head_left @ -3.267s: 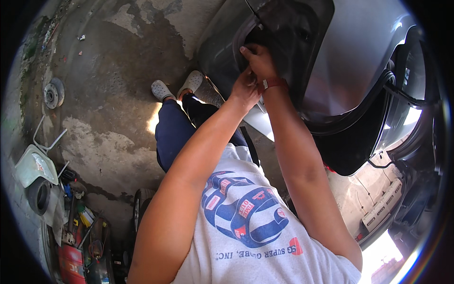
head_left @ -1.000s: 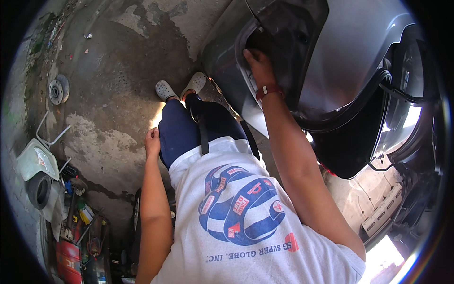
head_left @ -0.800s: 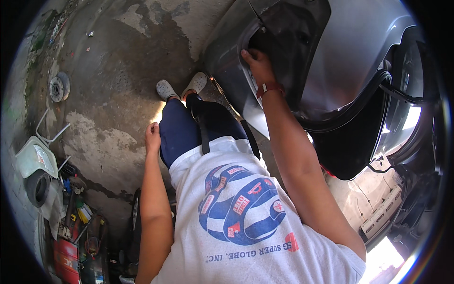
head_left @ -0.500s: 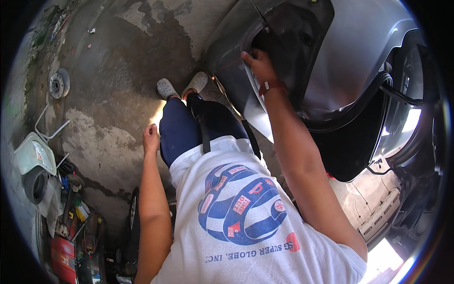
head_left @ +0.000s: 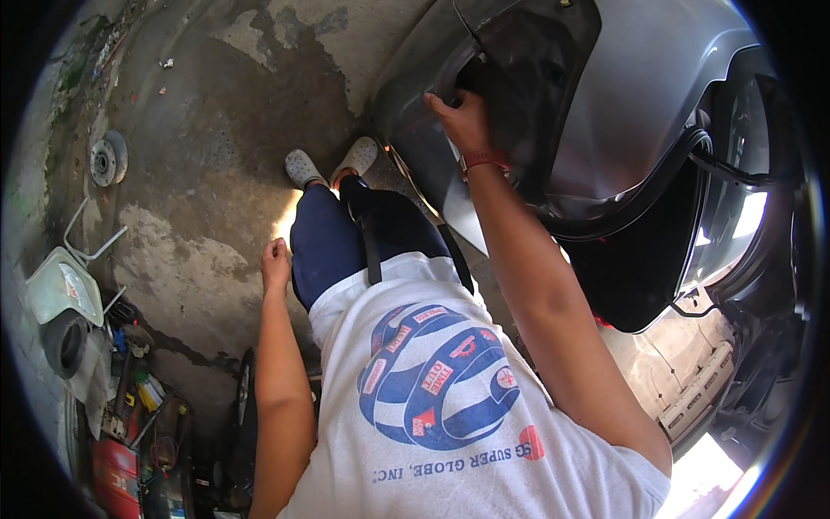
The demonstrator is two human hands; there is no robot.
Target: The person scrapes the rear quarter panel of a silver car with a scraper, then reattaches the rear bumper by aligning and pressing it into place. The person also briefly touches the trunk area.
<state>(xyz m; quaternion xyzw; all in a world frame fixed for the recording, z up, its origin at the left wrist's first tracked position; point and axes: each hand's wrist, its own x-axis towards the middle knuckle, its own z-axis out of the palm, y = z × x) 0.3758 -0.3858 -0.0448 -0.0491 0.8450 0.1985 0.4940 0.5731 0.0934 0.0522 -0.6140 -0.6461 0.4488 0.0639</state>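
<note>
My right hand (head_left: 465,119), with a red band at the wrist, reaches to a grey car body panel (head_left: 640,95). Its thumb lies over the pale edge of a dark recess (head_left: 527,86) in that panel, and the other fingers curl inward, partly hidden. Beside my thigh my left hand (head_left: 275,262) hangs low, fingers curled in. Whether anything small is inside it is hidden. A thin dark rod (head_left: 468,24) stands up from the recess near my right hand.
Behind the panel is a black opening (head_left: 635,259) with a dark rubber seal. On the left are a round metal hub (head_left: 108,158), a whitish plastic chair (head_left: 65,285), a black tyre (head_left: 65,343) and a red toolbox (head_left: 115,476) among clutter. Stained concrete floor (head_left: 190,242) lies around my feet.
My right hand has shifted slightly left along the recess edge, its thumb stretching further out. My left hand has dropped a little and stays curled.
</note>
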